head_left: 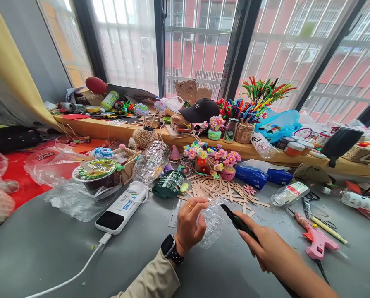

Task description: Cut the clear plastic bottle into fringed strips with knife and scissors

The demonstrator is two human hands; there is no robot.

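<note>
My left hand (191, 221), with a ring and a dark watch at the wrist, is closed on a clear plastic bottle (213, 227) just above the grey table. The bottle is see-through, so its ends are hard to make out. From the lower right, my right hand (268, 246) grips a black utility knife (241, 223). The knife points up and left, its tip close to the bottle's right side; I cannot tell whether they touch. Behind both hands lie loose wooden craft sticks (216, 188).
A pink glue gun (319, 240), scissors (307, 205) and a labelled bottle (290, 193) lie at the right. On the left are a white power bank (122, 209) with its cable and a lidded bowl (94, 171). Craft flowers (214, 157) stand before the crowded wooden sill (122, 130).
</note>
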